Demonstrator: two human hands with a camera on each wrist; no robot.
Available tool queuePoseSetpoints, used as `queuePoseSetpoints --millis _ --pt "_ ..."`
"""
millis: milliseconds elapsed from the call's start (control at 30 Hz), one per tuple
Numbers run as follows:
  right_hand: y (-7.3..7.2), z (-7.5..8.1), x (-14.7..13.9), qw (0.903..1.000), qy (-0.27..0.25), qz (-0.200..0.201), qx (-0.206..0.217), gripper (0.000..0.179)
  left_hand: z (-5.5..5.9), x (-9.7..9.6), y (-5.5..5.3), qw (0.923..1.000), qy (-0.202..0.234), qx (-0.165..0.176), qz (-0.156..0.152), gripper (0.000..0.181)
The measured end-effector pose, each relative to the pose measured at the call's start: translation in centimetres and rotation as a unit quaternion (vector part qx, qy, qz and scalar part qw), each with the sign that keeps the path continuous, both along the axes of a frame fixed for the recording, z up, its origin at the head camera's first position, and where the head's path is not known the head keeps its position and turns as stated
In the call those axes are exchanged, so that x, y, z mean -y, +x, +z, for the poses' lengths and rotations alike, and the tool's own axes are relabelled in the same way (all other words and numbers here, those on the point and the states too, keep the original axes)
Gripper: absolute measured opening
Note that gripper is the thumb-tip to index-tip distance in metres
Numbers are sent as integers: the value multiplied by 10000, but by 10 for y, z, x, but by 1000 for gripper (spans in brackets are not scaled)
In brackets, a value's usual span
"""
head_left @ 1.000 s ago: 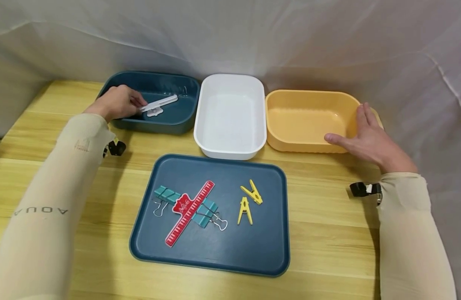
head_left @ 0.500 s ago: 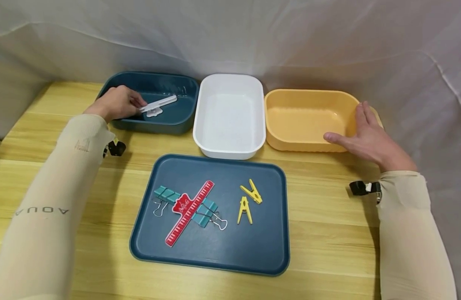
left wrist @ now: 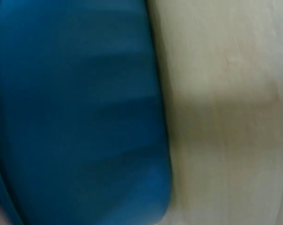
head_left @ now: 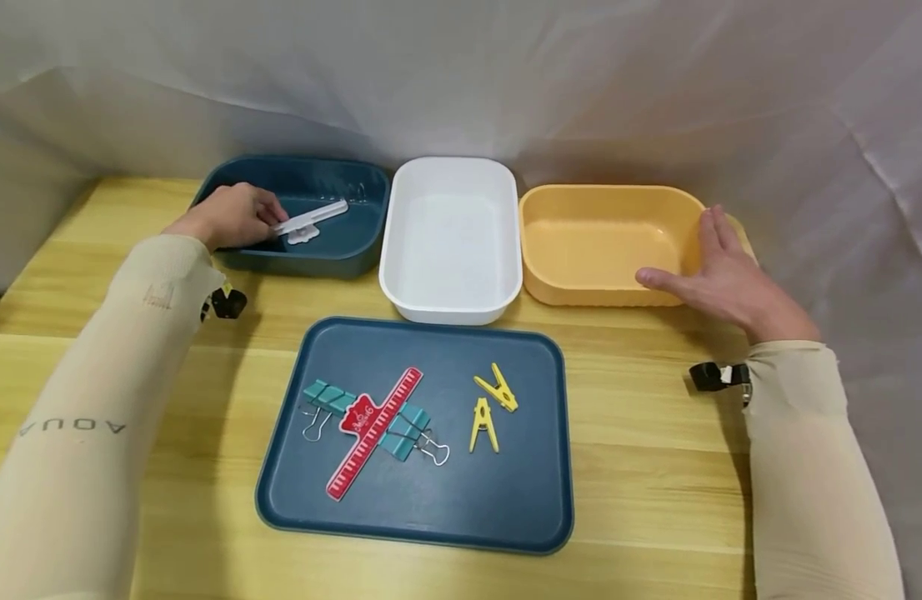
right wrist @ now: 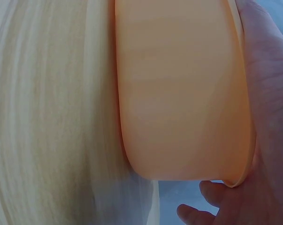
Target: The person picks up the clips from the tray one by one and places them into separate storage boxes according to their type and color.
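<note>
My left hand [head_left: 232, 217] reaches over the front rim of the dark blue bin [head_left: 356, 265]. Its fingers pinch one end of a long white clip [head_left: 318, 215] with a crown-shaped tab, inside that bin. Only the bin's outer wall [left wrist: 85, 112] fills most of the left wrist view; the clip is out of sight there. My right hand [head_left: 731, 279] rests on the right end of the yellow-orange bin [head_left: 611, 296], fingers straight along the rim and thumb over the front edge. In the right wrist view, fingertips [right wrist: 197, 213] show past the yellow-orange bin's corner.
Between those two bins stands a white bin [head_left: 453, 312]. In front, a dark blue tray [head_left: 461, 508] bears a red clip [head_left: 374, 433] lying across teal binder clips [head_left: 404, 432], plus two yellow clothespins [head_left: 483, 425]. A grey-white cloth [head_left: 461, 75] hangs behind the bins.
The head view has shifted slightly, so the bins and tray sit a little lower and further left in it. Both hands keep their places at the bins, the left still with the white clip.
</note>
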State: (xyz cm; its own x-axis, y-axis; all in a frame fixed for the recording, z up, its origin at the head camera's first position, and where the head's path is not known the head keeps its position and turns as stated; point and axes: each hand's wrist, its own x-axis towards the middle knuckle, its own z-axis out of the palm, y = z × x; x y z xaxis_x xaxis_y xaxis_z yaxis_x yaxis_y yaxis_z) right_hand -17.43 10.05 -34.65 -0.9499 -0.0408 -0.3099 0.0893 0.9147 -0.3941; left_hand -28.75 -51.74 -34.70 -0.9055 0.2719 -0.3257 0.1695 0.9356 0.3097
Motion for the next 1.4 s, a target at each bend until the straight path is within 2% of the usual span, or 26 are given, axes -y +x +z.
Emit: queuePoseSetpoints --millis 400,567,800,1000,1167,1400 --pt "-11 -10 9 9999 0 141 24 125 -1 7 1 9974 -609 -208 -334 41" --pt "-14 -13 7 9998 1 182 -20 125 2 8 2 9975 -577 -362 -193 46" --pt "-18 -16 4 9998 -37 206 -52 125 9 7 2 9976 -593 -354 -104 46" --pt "-23 -18 -1 9996 -9 277 -94 124 15 2 6 9968 -621 -504 55 48" --pt "-25 -20 -3 9996 18 262 -104 124 18 -1 10 9957 -560 -734 77 50" --pt "-27 -19 -6 9996 43 256 -80 124 20 0 20 9887 -317 -1457 -146 46"
